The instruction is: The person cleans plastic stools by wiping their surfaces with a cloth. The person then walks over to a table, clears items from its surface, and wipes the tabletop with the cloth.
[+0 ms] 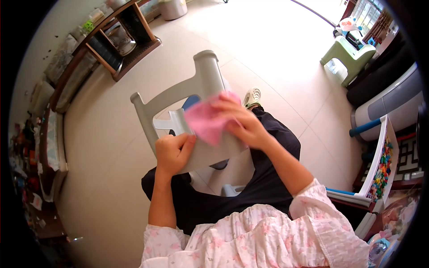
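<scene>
A grey plastic stool (176, 91) is tipped over my lap, its legs pointing away from me. My left hand (173, 154) is closed around the near edge of the stool, thumb on top. A pink cloth (208, 120) lies against the stool's right side, slightly blurred. My right hand (243, 123) presses the cloth there with its fingers over it. Part of the stool's surface is hidden under the cloth and hand.
At the upper left is a wooden cabinet (138, 51), with a metal pot (173, 9) beyond it. A green stool (351, 58) stands at the upper right. On the right is a white-framed tray (376, 156) of small colourful pieces. My shoe (253, 97) rests on the tiled floor (107, 178).
</scene>
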`<act>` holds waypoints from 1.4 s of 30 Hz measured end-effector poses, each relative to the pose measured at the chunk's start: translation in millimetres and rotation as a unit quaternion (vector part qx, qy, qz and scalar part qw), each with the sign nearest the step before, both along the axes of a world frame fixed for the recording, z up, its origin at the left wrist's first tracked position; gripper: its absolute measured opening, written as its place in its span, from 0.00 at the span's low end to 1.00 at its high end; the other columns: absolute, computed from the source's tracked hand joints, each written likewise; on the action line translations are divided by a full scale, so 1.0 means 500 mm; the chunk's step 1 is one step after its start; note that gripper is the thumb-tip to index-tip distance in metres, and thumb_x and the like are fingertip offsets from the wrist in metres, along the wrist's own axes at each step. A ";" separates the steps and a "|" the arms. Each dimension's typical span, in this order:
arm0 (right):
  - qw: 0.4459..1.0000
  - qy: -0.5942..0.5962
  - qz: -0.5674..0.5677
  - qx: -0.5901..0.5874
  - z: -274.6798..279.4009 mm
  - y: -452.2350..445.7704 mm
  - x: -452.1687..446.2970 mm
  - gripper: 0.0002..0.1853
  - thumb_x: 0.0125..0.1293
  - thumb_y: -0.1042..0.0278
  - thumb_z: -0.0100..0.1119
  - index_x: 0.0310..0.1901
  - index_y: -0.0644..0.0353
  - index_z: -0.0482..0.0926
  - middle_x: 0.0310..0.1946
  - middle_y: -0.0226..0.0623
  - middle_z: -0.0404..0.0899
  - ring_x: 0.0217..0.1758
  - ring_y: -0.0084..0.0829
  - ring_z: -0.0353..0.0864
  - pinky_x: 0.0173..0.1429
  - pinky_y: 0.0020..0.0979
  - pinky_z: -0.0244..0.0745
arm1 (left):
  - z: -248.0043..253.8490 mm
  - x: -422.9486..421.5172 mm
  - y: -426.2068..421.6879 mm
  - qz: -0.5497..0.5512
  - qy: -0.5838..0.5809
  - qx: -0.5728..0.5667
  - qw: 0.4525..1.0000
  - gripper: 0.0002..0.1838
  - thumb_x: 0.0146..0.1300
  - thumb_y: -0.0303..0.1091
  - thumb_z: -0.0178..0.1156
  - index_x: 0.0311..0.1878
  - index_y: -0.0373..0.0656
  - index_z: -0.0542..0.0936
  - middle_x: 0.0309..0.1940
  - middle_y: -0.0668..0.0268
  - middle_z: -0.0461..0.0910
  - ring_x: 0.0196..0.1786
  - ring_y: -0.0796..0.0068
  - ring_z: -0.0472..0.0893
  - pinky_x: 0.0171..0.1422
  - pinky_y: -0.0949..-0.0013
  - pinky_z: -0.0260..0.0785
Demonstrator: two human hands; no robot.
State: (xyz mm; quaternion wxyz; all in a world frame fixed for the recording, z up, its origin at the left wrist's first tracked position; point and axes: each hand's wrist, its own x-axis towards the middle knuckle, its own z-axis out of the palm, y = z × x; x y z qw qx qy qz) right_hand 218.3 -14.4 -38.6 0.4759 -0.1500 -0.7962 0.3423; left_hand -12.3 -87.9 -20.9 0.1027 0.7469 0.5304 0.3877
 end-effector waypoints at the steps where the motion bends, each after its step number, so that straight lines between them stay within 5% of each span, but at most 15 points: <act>1: 0.999 0.010 -0.018 0.030 0.007 0.047 -0.021 0.12 0.64 0.74 0.53 0.48 0.61 0.79 0.62 0.43 0.71 0.73 0.48 0.56 0.74 0.45 0.47 | 0.005 -0.003 -0.003 -0.015 0.017 -0.013 1.000 0.20 0.62 0.40 0.58 0.16 0.42 0.71 0.11 0.58 0.65 0.14 0.57 0.64 0.21 0.61 0.54; 5: 0.988 -0.028 -0.105 0.110 0.065 0.171 -0.069 0.12 0.65 0.71 0.52 0.48 0.59 0.80 0.60 0.40 0.72 0.72 0.44 0.58 0.73 0.45 0.51 | 0.009 0.004 -0.015 -0.020 0.016 -0.050 0.998 0.19 0.62 0.37 0.56 0.18 0.37 0.69 0.13 0.55 0.63 0.17 0.58 0.63 0.24 0.61 0.53; 8: 0.993 0.003 -0.101 0.064 0.060 0.162 -0.088 0.11 0.64 0.72 0.52 0.46 0.58 0.81 0.60 0.39 0.73 0.72 0.45 0.58 0.73 0.45 0.51 | 0.000 0.009 -0.010 0.004 0.004 -0.005 1.000 0.21 0.61 0.40 0.58 0.15 0.43 0.70 0.10 0.58 0.64 0.13 0.59 0.63 0.20 0.61 0.53; 15: 0.992 -0.082 -0.074 0.057 0.015 -0.083 0.006 0.17 0.54 0.77 0.60 0.48 0.62 0.81 0.55 0.39 0.77 0.69 0.46 0.64 0.72 0.46 0.55 | -0.007 0.018 -0.011 0.026 0.010 0.039 0.999 0.13 0.60 0.38 0.59 0.22 0.45 0.77 0.11 0.61 0.68 0.15 0.59 0.66 0.21 0.63 0.56; 22: 0.995 -0.020 -0.071 -0.069 -0.035 -0.222 0.069 0.17 0.51 0.81 0.57 0.45 0.63 0.82 0.54 0.38 0.78 0.70 0.45 0.63 0.71 0.42 0.56 | 0.021 0.026 0.004 -0.031 -0.002 0.011 0.999 0.09 0.62 0.38 0.59 0.28 0.45 0.80 0.18 0.62 0.74 0.21 0.57 0.72 0.26 0.61 0.62; 24: 0.987 0.042 -0.057 -0.144 -0.050 -0.221 0.086 0.14 0.52 0.81 0.55 0.42 0.65 0.82 0.53 0.42 0.78 0.70 0.46 0.63 0.72 0.41 0.54 | 0.037 0.056 0.008 -0.029 0.018 0.041 0.999 0.10 0.63 0.38 0.58 0.28 0.43 0.79 0.19 0.60 0.75 0.22 0.56 0.73 0.27 0.61 0.63; 25: 0.978 0.114 -0.083 -0.151 -0.057 -0.212 0.082 0.11 0.60 0.77 0.52 0.43 0.65 0.80 0.49 0.40 0.80 0.63 0.37 0.71 0.66 0.34 0.62 | 0.044 0.074 0.006 -0.022 0.036 0.069 0.997 0.11 0.64 0.38 0.57 0.29 0.42 0.79 0.21 0.59 0.75 0.23 0.56 0.73 0.28 0.61 0.64; 27: 0.835 0.286 -0.143 -0.447 -0.073 -0.228 0.066 0.13 0.69 0.69 0.48 0.48 0.65 0.77 0.45 0.33 0.79 0.52 0.23 0.73 0.56 0.24 0.65 | 0.050 0.107 0.001 0.010 0.013 0.007 1.000 0.13 0.65 0.39 0.56 0.29 0.39 0.78 0.21 0.57 0.75 0.23 0.55 0.71 0.29 0.61 0.64; 28: 0.814 0.336 -0.174 -0.440 -0.069 -0.214 0.050 0.16 0.73 0.63 0.44 0.54 0.65 0.73 0.43 0.26 0.76 0.46 0.14 0.69 0.47 0.18 0.63 | 0.052 0.118 -0.001 0.042 -0.010 -0.054 0.998 0.15 0.67 0.39 0.54 0.29 0.37 0.77 0.21 0.54 0.74 0.23 0.54 0.68 0.30 0.61 0.63; 29: 0.798 0.355 -0.215 -0.438 -0.057 -0.199 0.038 0.16 0.73 0.63 0.45 0.54 0.66 0.71 0.45 0.35 0.77 0.46 0.24 0.76 0.50 0.25 0.71 | 0.051 0.123 -0.003 0.042 -0.009 -0.054 0.998 0.15 0.67 0.39 0.54 0.29 0.37 0.77 0.21 0.54 0.74 0.23 0.54 0.68 0.30 0.61 0.63; 32: 0.904 0.158 -0.247 -0.312 -0.037 -0.189 0.001 0.17 0.73 0.66 0.46 0.58 0.65 0.70 0.43 0.34 0.76 0.43 0.23 0.77 0.45 0.23 0.71 | 0.044 0.132 -0.007 0.148 0.056 -0.110 0.981 0.16 0.67 0.40 0.55 0.26 0.40 0.78 0.17 0.55 0.71 0.19 0.57 0.69 0.25 0.63 0.61; 33: 0.925 0.079 -0.220 -0.299 -0.038 -0.183 -0.012 0.16 0.70 0.67 0.49 0.55 0.64 0.73 0.44 0.41 0.78 0.47 0.34 0.79 0.51 0.31 0.72 | 0.032 0.124 -0.015 0.163 -0.006 -0.073 0.984 0.18 0.68 0.40 0.55 0.24 0.38 0.76 0.14 0.58 0.69 0.17 0.64 0.66 0.24 0.65 0.58; 35: 0.956 -0.022 -0.283 0.075 -0.005 -0.155 -0.023 0.15 0.66 0.69 0.53 0.51 0.67 0.75 0.48 0.49 0.77 0.52 0.49 0.77 0.59 0.43 0.68 | 0.004 0.101 -0.024 0.178 -0.060 -0.037 0.981 0.20 0.68 0.39 0.55 0.21 0.36 0.73 0.11 0.62 0.67 0.15 0.71 0.63 0.23 0.68 0.55; 37: 0.964 0.003 -0.252 0.083 -0.008 -0.151 -0.028 0.14 0.62 0.70 0.57 0.47 0.68 0.76 0.49 0.50 0.76 0.54 0.52 0.75 0.61 0.46 0.66 | -0.021 0.078 -0.038 0.196 -0.282 -0.039 0.938 0.23 0.69 0.38 0.55 0.18 0.36 0.66 0.12 0.74 0.61 0.19 0.84 0.58 0.23 0.72 0.50; 42: 0.945 0.035 -0.302 0.125 -0.091 -0.110 -0.004 0.14 0.58 0.71 0.60 0.44 0.71 0.76 0.47 0.56 0.76 0.52 0.57 0.74 0.61 0.50 0.65 | -0.084 0.061 -0.058 0.236 -0.393 -0.010 0.889 0.23 0.70 0.35 0.52 0.17 0.40 0.62 0.16 0.80 0.60 0.24 0.89 0.57 0.27 0.77 0.49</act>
